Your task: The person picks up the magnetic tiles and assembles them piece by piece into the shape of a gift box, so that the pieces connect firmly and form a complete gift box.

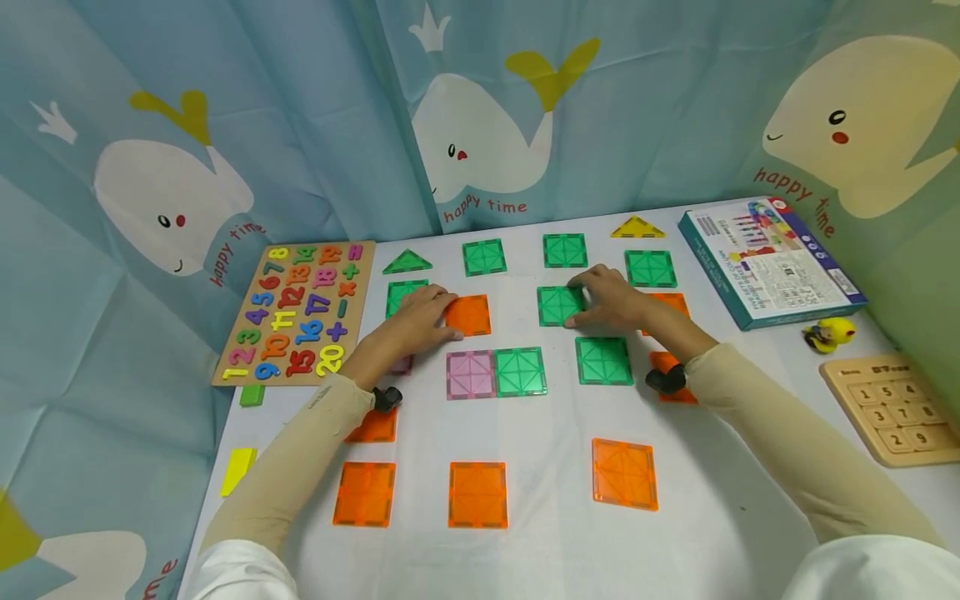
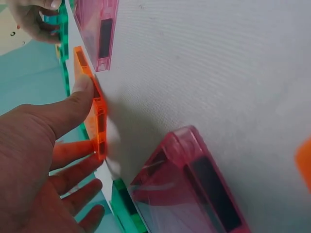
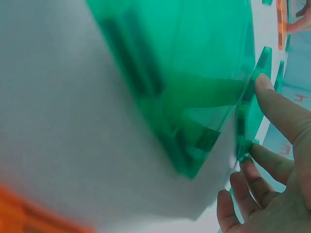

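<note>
My left hand (image 1: 423, 321) pinches an orange square magnetic tile (image 1: 472, 316) between thumb and index finger; the left wrist view shows the thumb on its edge. On the right, my right hand (image 1: 613, 302) holds a green square tile (image 1: 557, 307) by its side, thumb and index finger at two corners. Both tiles are at the table surface, with a gap between them. Just nearer, a pink tile (image 1: 470, 374) and another green tile (image 1: 521, 372) lie edge to edge. A separate green tile (image 1: 603, 361) lies below my right hand. My left forearm partly hides a pink tile (image 1: 404, 365).
Several orange tiles (image 1: 477, 495) lie along the front. Green squares (image 1: 484, 257), a green triangle (image 1: 407, 262) and a yellow triangle (image 1: 637, 227) line the back. A number board (image 1: 352, 312) stands left; a box (image 1: 780, 267), a small yellow-headed figure (image 1: 829, 333) and a wooden number puzzle (image 1: 892, 408) sit right.
</note>
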The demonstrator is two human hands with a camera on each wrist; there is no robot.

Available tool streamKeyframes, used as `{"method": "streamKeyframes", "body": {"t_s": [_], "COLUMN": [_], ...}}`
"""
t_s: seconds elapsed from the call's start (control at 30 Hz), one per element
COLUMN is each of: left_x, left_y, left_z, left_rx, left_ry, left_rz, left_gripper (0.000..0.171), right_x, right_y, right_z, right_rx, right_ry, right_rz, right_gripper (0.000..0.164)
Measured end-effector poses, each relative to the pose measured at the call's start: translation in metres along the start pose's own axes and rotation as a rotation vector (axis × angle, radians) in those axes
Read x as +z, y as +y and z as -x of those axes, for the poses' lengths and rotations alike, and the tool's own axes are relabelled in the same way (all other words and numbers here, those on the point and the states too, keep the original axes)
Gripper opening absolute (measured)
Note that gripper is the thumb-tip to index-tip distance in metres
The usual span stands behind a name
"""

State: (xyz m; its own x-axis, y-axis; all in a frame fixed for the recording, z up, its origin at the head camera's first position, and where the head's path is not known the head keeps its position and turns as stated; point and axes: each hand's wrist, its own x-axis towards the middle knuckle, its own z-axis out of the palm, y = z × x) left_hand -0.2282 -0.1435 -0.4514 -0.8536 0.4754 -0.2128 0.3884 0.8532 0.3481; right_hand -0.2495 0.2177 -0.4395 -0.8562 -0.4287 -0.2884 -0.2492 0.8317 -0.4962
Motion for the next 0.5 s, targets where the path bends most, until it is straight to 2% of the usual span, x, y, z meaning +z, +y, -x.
{"method": "streamKeyframes", "body": {"t_s": [0.27, 0.5], "left_x": [0.001, 0.005], "left_y": [0.000, 0.003], "left_z": [0.011, 0.015], "left_rx": [-0.007, -0.007], "left_ry": [-0.002, -0.020], "left_rz": [0.026, 0.032], "left_gripper": [0.075, 0.073], "right_x": [0.014, 0.023], "right_y": [-0.016, -0.034], "right_z": [-0.004, -0.003], "right_rx": [-0.039, -0.066], "right_ry": [0.010, 0.007], "right_rz": [0.013, 0.008], "right_gripper": [0.076, 0.073]}}
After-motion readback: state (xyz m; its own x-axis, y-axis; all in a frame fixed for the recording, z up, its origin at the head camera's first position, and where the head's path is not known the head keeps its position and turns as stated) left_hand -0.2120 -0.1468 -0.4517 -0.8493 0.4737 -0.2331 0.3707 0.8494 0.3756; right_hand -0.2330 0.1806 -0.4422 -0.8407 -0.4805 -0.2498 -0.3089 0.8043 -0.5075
